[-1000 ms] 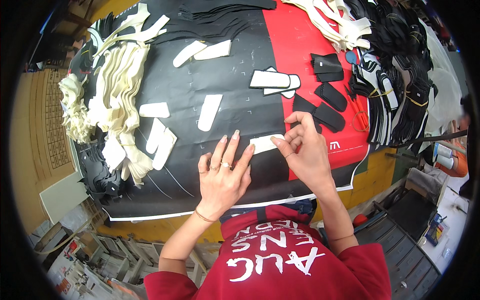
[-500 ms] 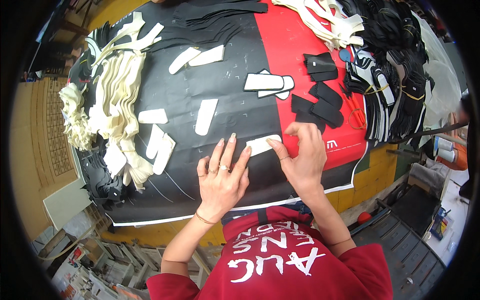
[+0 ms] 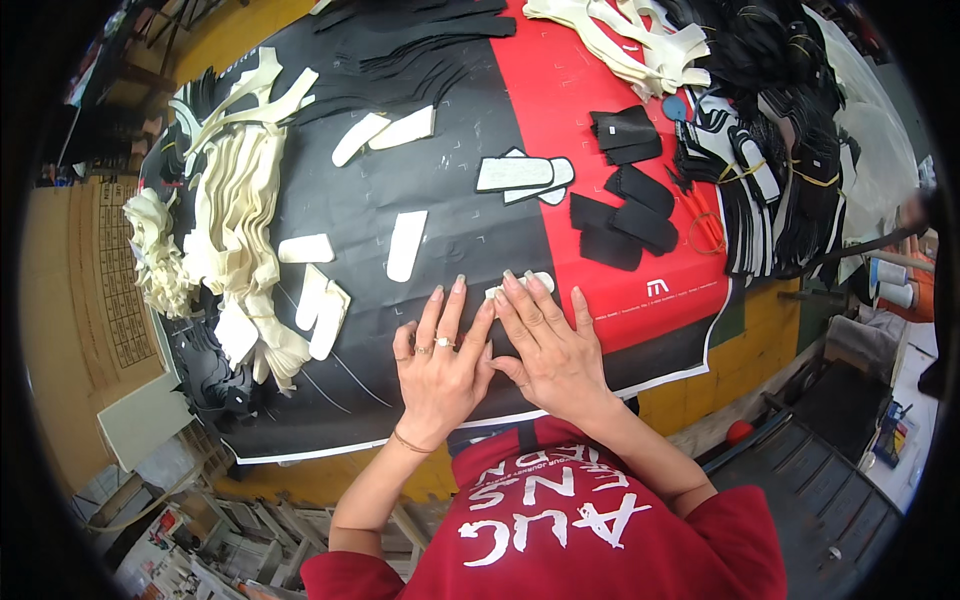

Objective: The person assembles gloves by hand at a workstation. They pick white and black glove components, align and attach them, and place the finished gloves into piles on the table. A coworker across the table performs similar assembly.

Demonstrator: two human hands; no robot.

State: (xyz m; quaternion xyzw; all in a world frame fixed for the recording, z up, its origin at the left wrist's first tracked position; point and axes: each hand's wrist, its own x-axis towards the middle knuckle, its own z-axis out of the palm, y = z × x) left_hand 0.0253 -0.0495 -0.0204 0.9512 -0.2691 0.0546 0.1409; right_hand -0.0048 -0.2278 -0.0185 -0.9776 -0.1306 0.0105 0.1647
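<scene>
A small cream strip with a rounded end lies on the black part of the table sheet, mostly covered by fingers. My right hand rests flat over it, fingers stretched out and pressing on top. Beside it, my left hand lies with fingers extended, its index fingertip close to the strip's left end. Whether that finger touches the strip is hard to see. Farther off is another cream rounded piece, and beyond it a crossed stack of black-edged white pieces.
A wavy stack of cream cut pieces runs along the left. Black fabric patches and orange-handled snips lie on the red area. Bundled black and white pieces crowd the right edge; black strips lie at the back.
My right hand has gone from pinching the strip's right end to lying flat across it, moving left toward my left hand. My left hand has barely moved.
</scene>
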